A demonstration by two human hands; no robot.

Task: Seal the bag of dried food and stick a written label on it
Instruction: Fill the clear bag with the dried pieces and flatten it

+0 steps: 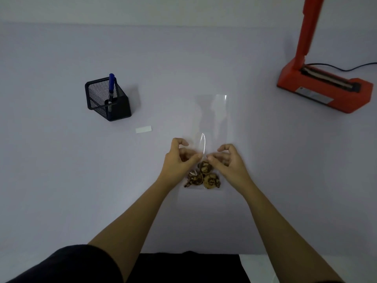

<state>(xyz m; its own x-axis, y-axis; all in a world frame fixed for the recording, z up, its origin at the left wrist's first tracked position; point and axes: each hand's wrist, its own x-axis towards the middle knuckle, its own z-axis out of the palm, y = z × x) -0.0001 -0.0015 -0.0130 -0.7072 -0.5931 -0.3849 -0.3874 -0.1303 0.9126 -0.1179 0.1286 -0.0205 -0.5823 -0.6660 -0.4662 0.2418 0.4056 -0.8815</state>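
Observation:
A clear plastic bag [214,117] lies flat on the table, its open end pointing away from me. Several brown dried food pieces [206,176] sit in its near end. My left hand [179,160] and my right hand [228,160] pinch the bag's middle, just above the food, thumbs nearly touching. A crease of film rises between them. A small white blank label [143,129] lies to the left of the bag. A blue pen [111,86] stands in a black mesh holder [108,99] at the left.
A red heat sealer [324,88] stands at the right back with its arm raised and a black cable [342,67] running off to the right. The grey table [61,170] ends at a front edge near my body.

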